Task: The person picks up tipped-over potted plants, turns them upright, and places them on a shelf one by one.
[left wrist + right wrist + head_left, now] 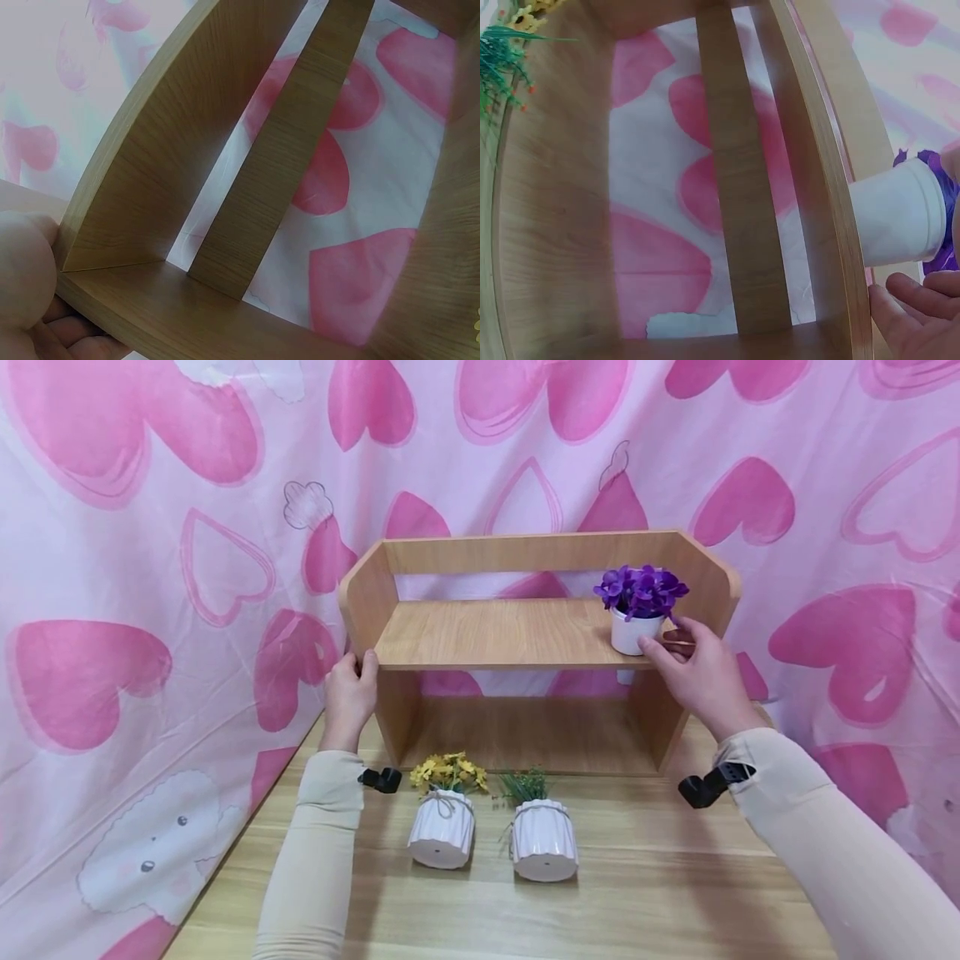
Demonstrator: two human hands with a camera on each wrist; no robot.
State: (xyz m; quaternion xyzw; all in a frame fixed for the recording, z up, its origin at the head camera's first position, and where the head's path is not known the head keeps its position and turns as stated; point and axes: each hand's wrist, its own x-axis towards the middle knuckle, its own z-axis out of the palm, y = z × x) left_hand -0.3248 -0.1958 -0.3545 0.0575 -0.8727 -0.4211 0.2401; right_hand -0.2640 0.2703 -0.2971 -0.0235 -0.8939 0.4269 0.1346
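A white pot of purple flowers (637,628) stands upright at the right end of the upper board of a wooden shelf (495,635). My right hand (705,672) holds this pot from the right, its thumb on the front and its fingers at the right side. In the right wrist view the white pot (900,214) is beside the fingers (900,315), and the hand is partly cut off. My left hand (351,697) grips the front corner of the shelf's left side panel (142,195), with the fingers curled under the board.
Two white fluted pots lie on their sides on the wooden table (465,918) before the shelf: one with yellow flowers (441,827), one with green sprigs (544,835). A pink heart-printed curtain (225,568) hangs behind and at both sides.
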